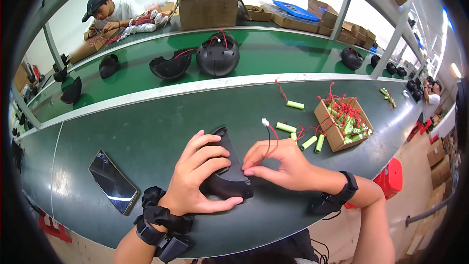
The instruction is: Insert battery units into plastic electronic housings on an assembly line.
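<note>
My left hand wraps round a black curved plastic shell on the table, fingers over its top and thumb along its near edge. At the shell's right edge, the thumb and forefinger of my right hand pinch a thin red and black wire lead. Its white connector sticks up above the hand. The pinched ends are mostly hidden by my fingertips. Beyond my right hand lie several loose green battery cells with red wires, beside an open cardboard box full of similar cells.
A dark phone lies left of my left hand. Past a pale rail, a green conveyor belt carries black shells and a rounded black housing. Across it sits a co-worker. A red stool stands beyond the table's right edge.
</note>
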Demonstrator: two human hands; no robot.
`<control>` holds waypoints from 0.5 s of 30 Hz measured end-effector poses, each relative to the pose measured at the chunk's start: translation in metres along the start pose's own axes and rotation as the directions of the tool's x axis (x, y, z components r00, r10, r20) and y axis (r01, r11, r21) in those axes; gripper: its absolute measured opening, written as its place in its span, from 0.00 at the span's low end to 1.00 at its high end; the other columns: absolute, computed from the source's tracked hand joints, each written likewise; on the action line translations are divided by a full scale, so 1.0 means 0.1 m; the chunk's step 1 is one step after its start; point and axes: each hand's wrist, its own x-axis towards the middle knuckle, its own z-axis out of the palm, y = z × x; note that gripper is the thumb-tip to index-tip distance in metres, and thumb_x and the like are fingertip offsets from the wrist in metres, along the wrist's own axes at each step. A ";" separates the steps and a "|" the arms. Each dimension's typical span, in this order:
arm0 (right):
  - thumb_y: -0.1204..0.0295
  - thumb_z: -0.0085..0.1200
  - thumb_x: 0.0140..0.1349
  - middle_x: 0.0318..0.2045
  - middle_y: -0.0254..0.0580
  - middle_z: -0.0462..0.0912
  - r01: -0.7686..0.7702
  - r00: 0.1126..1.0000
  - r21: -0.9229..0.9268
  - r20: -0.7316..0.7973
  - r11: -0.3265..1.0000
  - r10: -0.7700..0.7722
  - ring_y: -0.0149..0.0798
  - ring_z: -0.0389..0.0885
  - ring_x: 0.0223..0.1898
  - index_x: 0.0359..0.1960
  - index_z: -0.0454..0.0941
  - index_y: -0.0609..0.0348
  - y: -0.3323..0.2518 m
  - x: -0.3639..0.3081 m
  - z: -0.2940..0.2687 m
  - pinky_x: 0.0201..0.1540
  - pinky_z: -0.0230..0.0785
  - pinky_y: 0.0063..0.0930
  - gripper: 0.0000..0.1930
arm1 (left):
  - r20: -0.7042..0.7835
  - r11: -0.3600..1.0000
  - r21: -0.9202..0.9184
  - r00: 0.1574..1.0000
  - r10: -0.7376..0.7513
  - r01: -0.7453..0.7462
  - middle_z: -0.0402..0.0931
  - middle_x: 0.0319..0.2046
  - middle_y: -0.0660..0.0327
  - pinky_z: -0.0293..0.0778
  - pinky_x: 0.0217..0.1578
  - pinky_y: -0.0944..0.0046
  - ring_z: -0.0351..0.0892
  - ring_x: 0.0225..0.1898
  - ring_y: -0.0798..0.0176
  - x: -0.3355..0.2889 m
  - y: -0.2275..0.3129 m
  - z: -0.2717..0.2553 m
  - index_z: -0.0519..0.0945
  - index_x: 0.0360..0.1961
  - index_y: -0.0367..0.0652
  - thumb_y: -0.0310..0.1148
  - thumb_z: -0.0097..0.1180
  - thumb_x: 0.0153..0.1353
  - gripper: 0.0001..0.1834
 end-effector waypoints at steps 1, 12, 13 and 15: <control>0.76 0.61 0.55 0.31 0.41 0.82 0.051 0.998 -0.078 0.026 0.996 -0.050 0.37 0.82 0.34 0.29 0.78 0.64 -0.01 0.00 -0.02 0.37 0.73 0.27 0.05 | 0.028 1.000 -0.021 1.000 -0.011 0.012 0.76 0.42 0.59 0.58 0.60 0.40 0.70 0.55 0.47 0.01 0.01 0.00 0.79 0.35 0.43 0.46 0.73 0.31 0.29; 0.77 0.61 0.53 0.28 0.41 0.82 0.048 0.999 -0.055 0.010 0.997 -0.047 0.38 0.81 0.28 0.30 0.80 0.62 -0.21 0.19 -0.13 0.30 0.72 0.26 0.04 | 0.090 0.985 -0.164 0.995 -0.040 0.054 0.79 0.41 0.64 0.52 0.63 0.37 0.69 0.56 0.47 0.03 0.15 0.05 0.83 0.39 0.47 0.33 0.69 0.37 0.22; 0.77 0.61 0.53 0.27 0.41 0.82 0.100 0.993 -0.035 -0.053 0.994 -0.101 0.38 0.80 0.28 0.30 0.80 0.62 -0.21 0.18 -0.12 0.31 0.72 0.26 0.04 | 0.092 0.984 -0.170 0.995 -0.031 0.046 0.79 0.41 0.64 0.52 0.63 0.37 0.69 0.56 0.47 0.03 0.15 0.06 0.83 0.39 0.47 0.33 0.69 0.37 0.22; 0.79 0.60 0.53 0.33 0.43 0.81 0.167 0.986 -0.049 -0.005 0.985 -0.168 0.36 0.80 0.32 0.33 0.80 0.64 -0.24 0.15 -0.10 0.34 0.72 0.26 0.06 | 0.104 0.985 -0.159 0.993 -0.052 0.068 0.80 0.40 0.64 0.48 0.64 0.39 0.70 0.54 0.49 0.00 0.16 0.10 0.84 0.38 0.47 0.33 0.70 0.37 0.21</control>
